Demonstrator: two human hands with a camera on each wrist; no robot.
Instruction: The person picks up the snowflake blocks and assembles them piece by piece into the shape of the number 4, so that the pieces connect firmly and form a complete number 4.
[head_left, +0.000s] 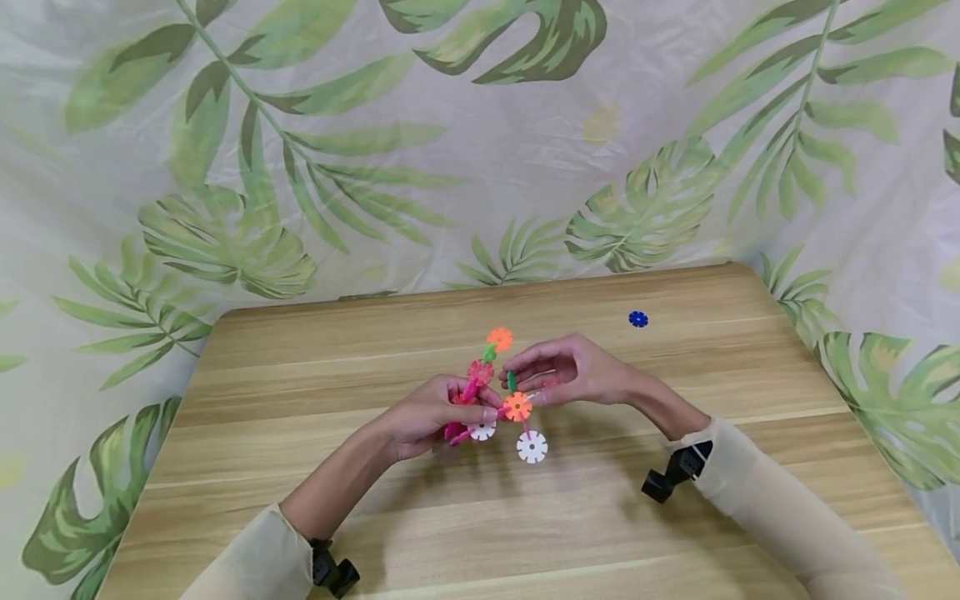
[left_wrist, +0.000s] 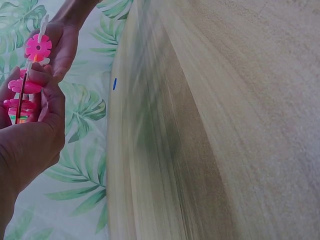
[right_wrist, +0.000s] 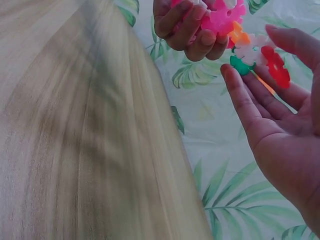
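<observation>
A linked build of notched plastic discs, in pink, orange, green and white, is held up over the table. My left hand (head_left: 438, 417) grips its pink part, with the thumb and fingers pinching the pink discs (left_wrist: 26, 86). At its right end are an orange disc (head_left: 517, 407), a white disc (head_left: 532, 447), a green disc (right_wrist: 242, 65) and a red disc (right_wrist: 278, 67). My right hand (head_left: 581, 371) is around this end, fingers loosely spread and thumb apart from them. The fingertips are close to the green disc; contact is unclear. Another orange disc (head_left: 499, 338) tops the far end.
A single blue disc (head_left: 638, 319) lies near the back edge of the wooden table (head_left: 300, 383). Behind the table hangs a leaf-patterned cloth (head_left: 420, 208). Black wrist cameras (head_left: 678, 472) sit at both sleeve cuffs.
</observation>
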